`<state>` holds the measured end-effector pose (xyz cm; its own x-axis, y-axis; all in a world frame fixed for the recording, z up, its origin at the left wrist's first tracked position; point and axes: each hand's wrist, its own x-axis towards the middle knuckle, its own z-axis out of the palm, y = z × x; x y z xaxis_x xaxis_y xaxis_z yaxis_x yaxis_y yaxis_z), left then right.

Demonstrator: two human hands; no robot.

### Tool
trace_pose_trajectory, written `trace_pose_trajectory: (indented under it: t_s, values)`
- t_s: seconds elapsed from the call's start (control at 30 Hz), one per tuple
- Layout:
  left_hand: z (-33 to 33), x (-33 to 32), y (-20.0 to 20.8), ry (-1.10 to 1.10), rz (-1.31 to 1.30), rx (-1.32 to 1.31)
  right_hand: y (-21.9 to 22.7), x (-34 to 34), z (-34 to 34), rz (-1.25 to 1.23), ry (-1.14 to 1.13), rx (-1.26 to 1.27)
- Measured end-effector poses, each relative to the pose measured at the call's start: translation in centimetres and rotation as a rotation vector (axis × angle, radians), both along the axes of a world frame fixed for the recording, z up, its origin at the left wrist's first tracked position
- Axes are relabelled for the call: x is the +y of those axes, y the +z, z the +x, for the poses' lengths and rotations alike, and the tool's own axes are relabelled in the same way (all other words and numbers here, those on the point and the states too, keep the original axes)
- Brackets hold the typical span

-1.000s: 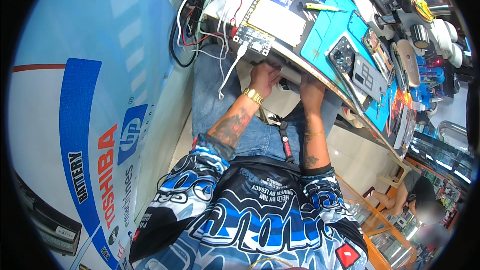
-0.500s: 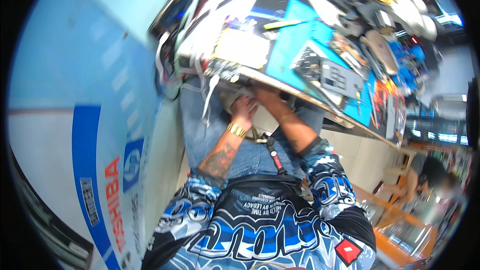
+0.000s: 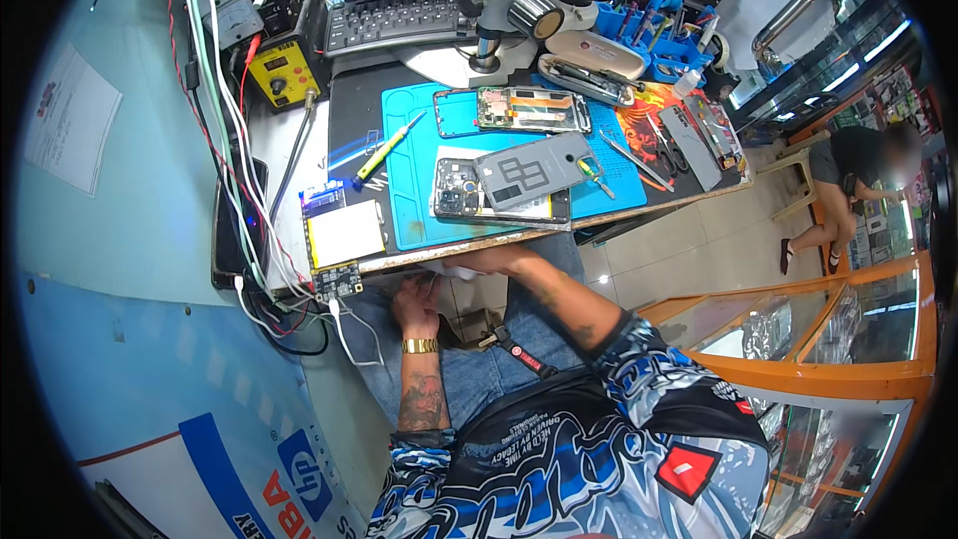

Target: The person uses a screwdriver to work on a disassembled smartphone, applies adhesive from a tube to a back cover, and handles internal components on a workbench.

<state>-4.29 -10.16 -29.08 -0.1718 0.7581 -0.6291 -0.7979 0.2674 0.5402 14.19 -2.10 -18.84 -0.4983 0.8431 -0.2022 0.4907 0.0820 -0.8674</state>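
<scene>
the left hand [image 3: 415,301] is below the front edge of the workbench [image 3: 429,254], over the person's lap, fingers bent and pointing up toward the edge; a gold watch [image 3: 420,345] circles its wrist. from where i stand i can't tell whether those fingers close on anything. the right hand [image 3: 489,258] reaches across from the right and turns in beside it, its fingertips partly hidden, so i can't tell if it grips or merely touches the pale thing [image 3: 451,270] there. that pale thing is just under the bench edge, between the two hands, too small and covered to make out.

just above and left of the left hand, a small dark circuit board [image 3: 337,282] sits at the bench edge, a white plug [image 3: 337,314] hanging from it. next to the board lies a flat white block [image 3: 345,234] with a yellow border. farther in, a blue mat [image 3: 414,220] carries a yellow-handled tool [image 3: 384,153], set slantwise at its left, and an opened phone [image 3: 459,190] with a grey back cover [image 3: 544,172] lying partly over it. behind them is a second opened phone [image 3: 529,109].

beyond the mat stand a microscope's focus knob [image 3: 536,13] on its arm, a black keyboard [image 3: 399,25] and, to the left, a yellow-fronted box [image 3: 284,77]. well off to the right, another person [image 3: 858,165] is by the glass display cases [image 3: 788,324].
</scene>
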Motion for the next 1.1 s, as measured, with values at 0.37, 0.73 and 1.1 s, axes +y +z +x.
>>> trace_pose_trajectory:
  t_s: [0.37,0.73,1.1]
  values:
    - [-2.1,8.7,-6.9,-0.144,0.352,-0.121,8.1,-16.4,10.4,-0.945,0.070,0.760]
    - [7.3,-8.5,20.1,-0.481,0.716,0.147,10.6,-19.1,7.4,-0.197,-0.732,1.328]
    - [9.1,-4.0,31.6,-0.480,1.679,1.645,15.4,-18.8,9.7,-0.234,-0.737,1.349]
